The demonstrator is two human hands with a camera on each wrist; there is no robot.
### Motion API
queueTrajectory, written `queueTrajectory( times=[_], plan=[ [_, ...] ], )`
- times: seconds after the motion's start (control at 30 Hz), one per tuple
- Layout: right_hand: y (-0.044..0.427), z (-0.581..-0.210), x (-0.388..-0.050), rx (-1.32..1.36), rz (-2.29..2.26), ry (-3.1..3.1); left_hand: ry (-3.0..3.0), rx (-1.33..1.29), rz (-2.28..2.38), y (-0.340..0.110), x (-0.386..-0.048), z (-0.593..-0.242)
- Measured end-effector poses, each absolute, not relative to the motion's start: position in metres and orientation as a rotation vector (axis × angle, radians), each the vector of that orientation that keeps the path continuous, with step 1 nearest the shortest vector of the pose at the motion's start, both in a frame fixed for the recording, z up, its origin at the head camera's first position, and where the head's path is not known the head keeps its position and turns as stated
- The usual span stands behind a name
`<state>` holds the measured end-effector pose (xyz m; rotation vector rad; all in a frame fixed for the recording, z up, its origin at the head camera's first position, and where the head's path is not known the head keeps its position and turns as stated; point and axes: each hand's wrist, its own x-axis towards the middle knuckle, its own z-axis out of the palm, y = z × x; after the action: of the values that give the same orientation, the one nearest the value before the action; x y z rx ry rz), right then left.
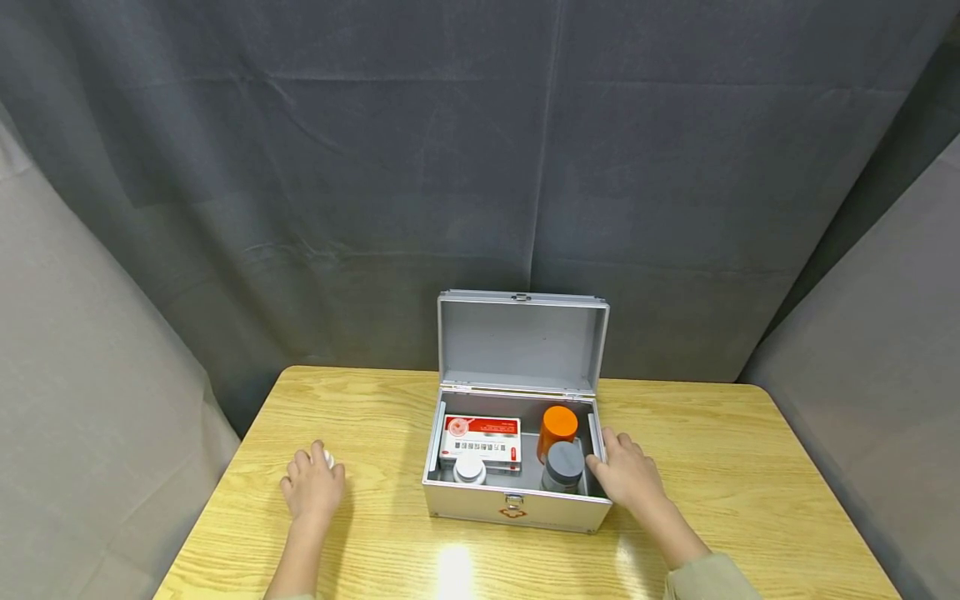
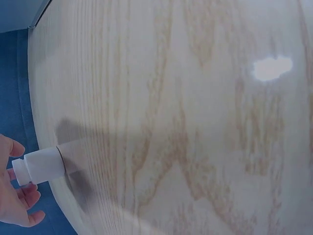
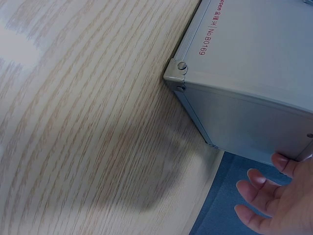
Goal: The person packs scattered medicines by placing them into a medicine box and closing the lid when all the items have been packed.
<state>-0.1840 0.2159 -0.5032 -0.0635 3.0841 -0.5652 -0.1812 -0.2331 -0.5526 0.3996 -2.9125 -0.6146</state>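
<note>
On the table's left side, my left hand (image 1: 312, 489) is at a small white bottle (image 1: 328, 458), mostly hidden by it in the head view. In the left wrist view the bottle (image 2: 41, 165) stands on the wood; the thumb is apart from its cap, and the loosely bent fingers (image 2: 30, 196) are close along its other side. My right hand (image 1: 628, 473) is at the right side of a silver medicine box (image 1: 517, 508), thumb at its rim, other fingers spread outside. In the right wrist view these fingers (image 3: 257, 191) are bent beside the box wall (image 3: 234, 117).
The box lid (image 1: 522, 337) stands raised. Inside are a red-and-white medicine carton (image 1: 482, 439), a white-capped bottle (image 1: 470, 469), an orange-capped bottle (image 1: 558, 427) and a grey-capped bottle (image 1: 563, 464). A dark curtain (image 1: 375, 192) hangs behind the wooden table (image 1: 375, 467).
</note>
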Motion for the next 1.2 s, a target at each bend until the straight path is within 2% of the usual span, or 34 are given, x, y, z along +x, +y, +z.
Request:
queueTrajectory(
  times=[0.67,1.2],
  plan=[
    [0.2160,-0.5045,-0.1844,-0.056,-0.556,3.075,-2.900,0.405,-0.761,-0.2415,-0.1784,-0.5550],
    [0.2168,-0.5057,-0.1858,-0.064,-0.552,3.087,-2.897,0.355,-0.702,-0.2403,-0.1782,-0.5531]
  ],
)
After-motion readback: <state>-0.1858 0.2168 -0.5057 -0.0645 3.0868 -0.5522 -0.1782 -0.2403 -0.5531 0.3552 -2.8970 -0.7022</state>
